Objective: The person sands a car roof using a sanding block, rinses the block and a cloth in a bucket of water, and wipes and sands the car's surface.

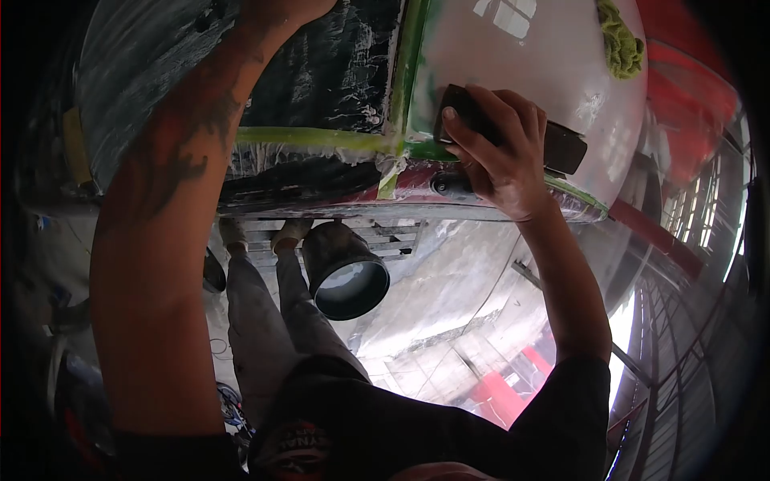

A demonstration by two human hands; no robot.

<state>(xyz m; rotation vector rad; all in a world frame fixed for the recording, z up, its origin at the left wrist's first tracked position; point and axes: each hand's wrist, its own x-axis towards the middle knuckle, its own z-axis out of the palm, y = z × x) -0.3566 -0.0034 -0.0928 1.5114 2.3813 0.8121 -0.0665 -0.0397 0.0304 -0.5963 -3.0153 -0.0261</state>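
Note:
My right hand (pixel 505 152) is closed around a long dark sanding block (pixel 565 150), thumb on one side and fingers over the top. The block lies against a glossy pale car panel (pixel 521 64), close to its green masked edge. At the upper edge of the view my left hand (pixel 293 10) is cut off, its fingers out of sight; it is over a dark, dusty, streaked surface (pixel 321 72). Green masking tape (pixel 321 139) runs between this surface and the parts around it.
A crumpled green cloth (pixel 622 40) rests on the pale panel's far right. Near my feet a dark bucket (pixel 349 284) with pale liquid stands on the floor beside a slatted grate (pixel 393 239). Red bodywork (pixel 690 104) and metal bars (pixel 682 337) are at the right.

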